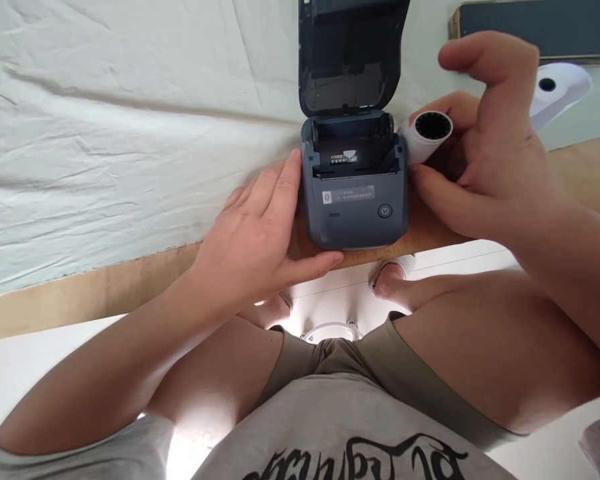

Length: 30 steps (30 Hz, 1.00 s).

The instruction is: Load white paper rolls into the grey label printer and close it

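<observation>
A dark blue label printer (pixel 357 213) sits at the table's front edge with its lid (pixel 350 60) raised, so its inner compartment shows. My left hand (pixel 260 233) holds the printer's left front corner, fingers along the left side and thumb at the front edge. Just right of the compartment, my right hand (pixel 495 147) grips a small white label roll (pixel 423 147) with a black core. The thumb is below the roll and fingers are behind it, while one finger curls up clear of it. The roll is close beside the printer's right wall; whether they touch, I cannot tell.
A dark flat phone-like slab (pixel 540 30) lies at the back right. Near it is another white roll (pixel 563 90), partly hidden by my right hand. A wrinkled pale cloth (pixel 130 147) covers the table, whose wooden front edge (pixel 90 283) is bare.
</observation>
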### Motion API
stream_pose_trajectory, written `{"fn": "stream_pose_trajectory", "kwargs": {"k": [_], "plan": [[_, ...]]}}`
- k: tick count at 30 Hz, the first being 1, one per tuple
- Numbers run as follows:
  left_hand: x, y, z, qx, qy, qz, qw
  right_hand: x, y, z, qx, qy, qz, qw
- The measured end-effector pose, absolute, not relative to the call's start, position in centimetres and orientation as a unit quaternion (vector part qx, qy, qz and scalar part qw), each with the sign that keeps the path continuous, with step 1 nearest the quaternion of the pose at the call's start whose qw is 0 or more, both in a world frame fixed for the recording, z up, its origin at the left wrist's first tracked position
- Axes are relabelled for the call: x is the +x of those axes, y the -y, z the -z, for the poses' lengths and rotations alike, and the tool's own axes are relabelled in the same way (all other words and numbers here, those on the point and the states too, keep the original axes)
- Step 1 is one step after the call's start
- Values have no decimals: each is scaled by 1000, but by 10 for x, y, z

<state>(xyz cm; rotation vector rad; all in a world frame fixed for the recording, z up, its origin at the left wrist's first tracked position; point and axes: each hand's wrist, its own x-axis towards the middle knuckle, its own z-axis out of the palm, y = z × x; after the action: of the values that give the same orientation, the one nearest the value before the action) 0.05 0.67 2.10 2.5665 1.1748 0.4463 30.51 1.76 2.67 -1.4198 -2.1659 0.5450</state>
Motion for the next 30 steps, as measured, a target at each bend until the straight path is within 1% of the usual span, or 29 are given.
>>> {"fn": "stream_pose_trajectory", "kwargs": {"k": [2, 5, 6, 9, 11, 15, 18, 20, 24, 27, 30], "plan": [[0, -7, -21, 890, -408, -151, 138, 305, -17, -26, -517, 801, -192, 235], [0, -7, -22, 887, -415, -146, 140, 306, -17, -25, -511, 822, -126, 219], [0, -7, -22, 886, -417, -144, 142, 306, -17, -25, -509, 823, -120, 223], [2, -6, -22, 887, -417, -140, 142, 305, -16, -25, -513, 803, -176, 247], [4, -6, -23, 886, -418, -139, 145, 304, -16, -26, -517, 798, -190, 243], [4, -5, -25, 878, -431, -137, 158, 303, -15, -29, -517, 813, -139, 230], [2, -6, -26, 876, -431, -139, 168, 302, -13, -30, -547, 785, -168, 239], [1, -6, -25, 876, -427, -146, 173, 302, -13, -30, -557, 778, -180, 228], [0, -8, -22, 875, -422, -159, 178, 302, -14, -29, -520, 816, -124, 220], [0, -8, -21, 876, -421, -159, 175, 303, -14, -29, -529, 803, -142, 235], [1, -7, -22, 877, -422, -155, 169, 304, -13, -29, -525, 812, -132, 219]]}}
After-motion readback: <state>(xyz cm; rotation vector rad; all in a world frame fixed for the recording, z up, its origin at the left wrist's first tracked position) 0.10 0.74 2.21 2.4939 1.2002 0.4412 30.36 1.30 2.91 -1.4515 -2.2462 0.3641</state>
